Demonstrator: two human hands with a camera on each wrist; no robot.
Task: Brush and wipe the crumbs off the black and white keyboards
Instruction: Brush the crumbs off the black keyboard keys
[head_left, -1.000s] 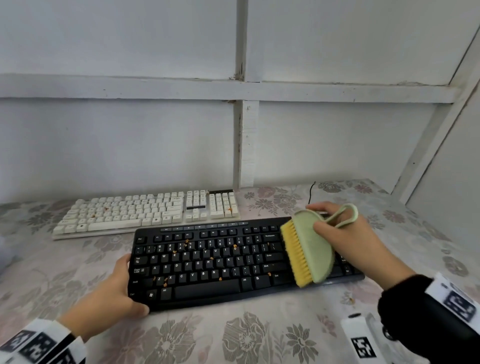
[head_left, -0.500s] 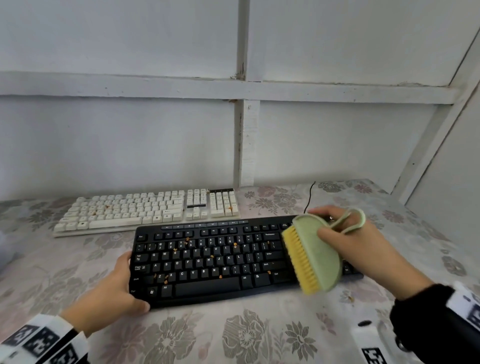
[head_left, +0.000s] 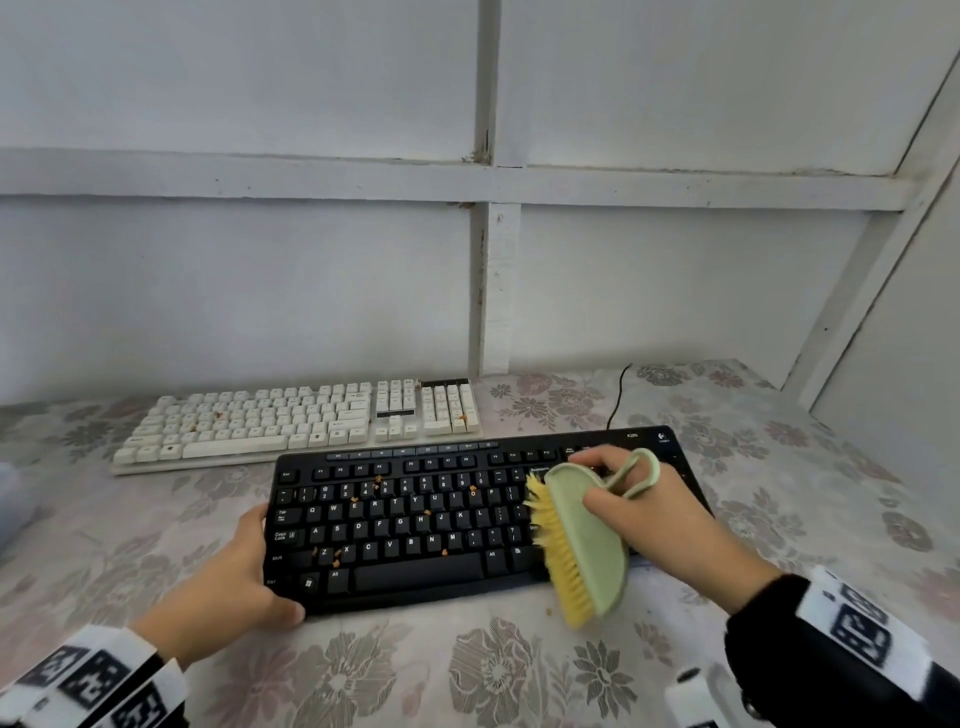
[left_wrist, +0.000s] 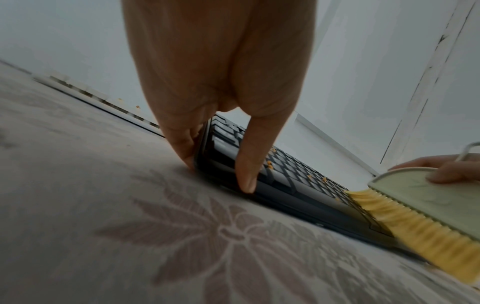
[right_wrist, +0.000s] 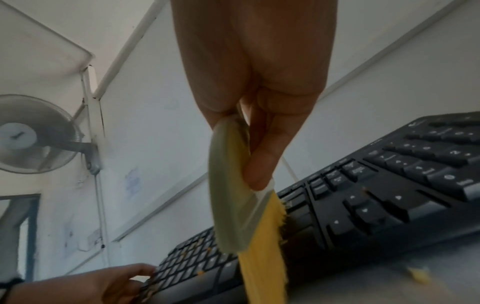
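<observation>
— Where's the brush (head_left: 584, 540) right now?

— In the right hand (head_left: 657, 512), grip clenched round its pale green back, a finger through the loop handle. The yellow bristles sit across the right part of the black keyboard (head_left: 415, 525), reaching past its near edge.

— And the other hand?

— The left hand (head_left: 228, 587) grips the keyboard's left near corner, thumb along the front edge, fingers against the side.

— Any crumbs?

— Orange crumbs (head_left: 382, 486) are scattered over the black keys. The white keyboard (head_left: 291, 423) lies just behind, on the flowered worktop (head_left: 467, 670), with a few crumbs of its own.
</observation>
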